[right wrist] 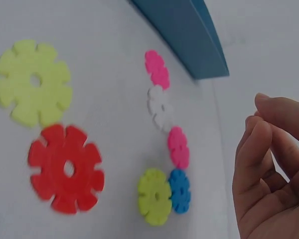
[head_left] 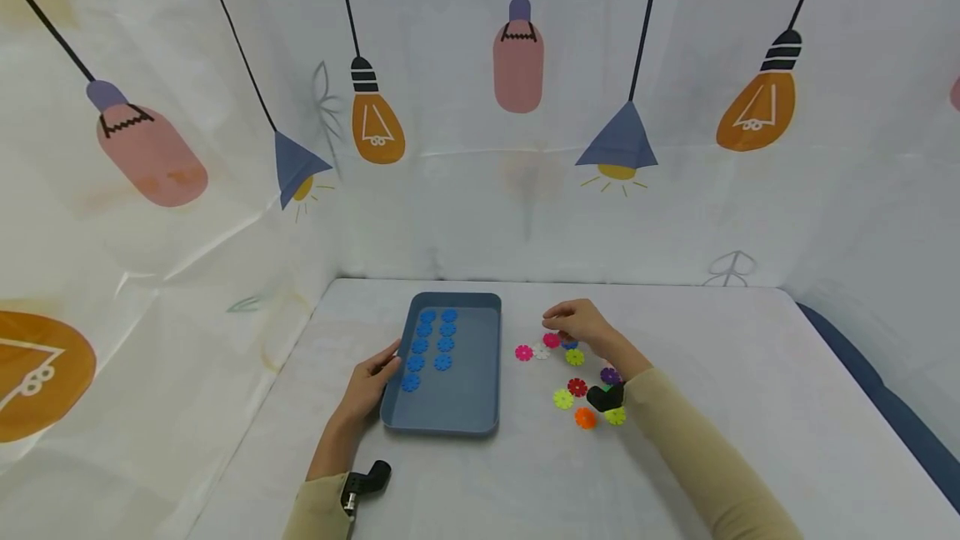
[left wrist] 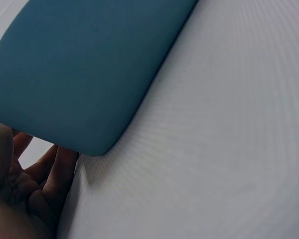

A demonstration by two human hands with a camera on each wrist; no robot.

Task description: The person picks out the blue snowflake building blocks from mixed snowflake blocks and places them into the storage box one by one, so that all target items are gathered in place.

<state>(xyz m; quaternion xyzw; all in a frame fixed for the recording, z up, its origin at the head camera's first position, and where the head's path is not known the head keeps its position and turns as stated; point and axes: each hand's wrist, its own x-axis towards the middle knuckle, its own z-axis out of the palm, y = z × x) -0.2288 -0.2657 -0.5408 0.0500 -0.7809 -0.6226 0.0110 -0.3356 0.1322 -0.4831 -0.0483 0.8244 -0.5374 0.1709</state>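
Observation:
At its left side, a blue-grey tray [head_left: 465,415] is gripped by my left hand [head_left: 367,386], with the thumb at the rim. In the left wrist view the fingers [left wrist: 62,172] reach beneath the tray's edge. Inside the tray, several blue notched discs [head_left: 420,346] form two columns. My right hand [head_left: 588,325] hovers just past the loose discs, its fingers loosely curled and nothing seen between them. Below it lie a blue disc [right wrist: 180,191], a yellow-green disc [right wrist: 154,199], a pink disc [right wrist: 178,148] and a white disc [right wrist: 159,107].
Nearer me on the white table [head_left: 525,490] lie a red disc [head_left: 577,387], an orange disc [head_left: 586,417], a purple disc [head_left: 610,375] and more yellow-green ones, partly under the right wrist. A lamp-patterned curtain [head_left: 465,207] stands behind the table.

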